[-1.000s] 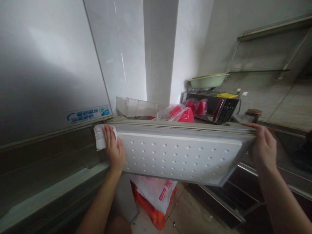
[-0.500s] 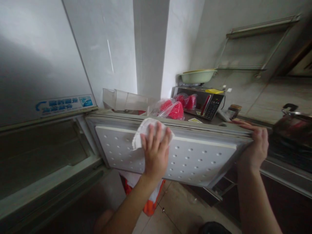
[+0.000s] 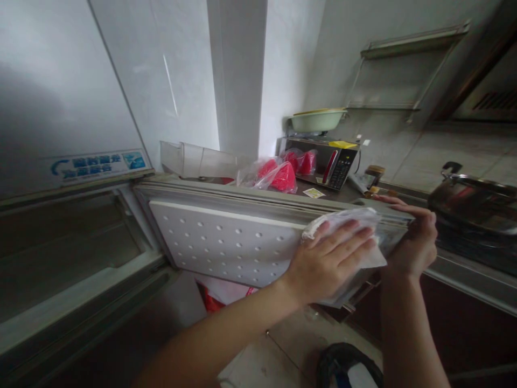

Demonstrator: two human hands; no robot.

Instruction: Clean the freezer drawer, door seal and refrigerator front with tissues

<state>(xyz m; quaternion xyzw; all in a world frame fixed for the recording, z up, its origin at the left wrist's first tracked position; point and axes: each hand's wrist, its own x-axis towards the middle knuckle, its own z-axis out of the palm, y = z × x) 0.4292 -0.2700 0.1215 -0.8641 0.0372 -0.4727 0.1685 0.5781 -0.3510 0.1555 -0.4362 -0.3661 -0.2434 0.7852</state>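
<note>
A white cloth [image 3: 351, 221] lies under my left hand [image 3: 323, 264], whose fingers press it against the inner face of the fridge door [image 3: 226, 245] close to its free end. The door's grey inner panel has rows of small dimples, and its rubber seal runs along the upper edge. My right hand [image 3: 416, 242] grips the door's outer corner, fingers over the top edge. At the left, the open fridge compartment [image 3: 76, 242] shows a dark interior. Part of the cloth is hidden beneath my left hand.
Behind the door, red items in clear plastic [image 3: 278, 175] sit on the counter beside a microwave [image 3: 323, 161] with a green basin [image 3: 317, 119] on top. A lidded steel pot [image 3: 476, 205] stands at the right. A black bin [image 3: 349, 364] is on the floor.
My left hand has slid the cloth rightward along the door, from near its middle to its free end. My right hand stays on the corner. The view has shifted slightly.
</note>
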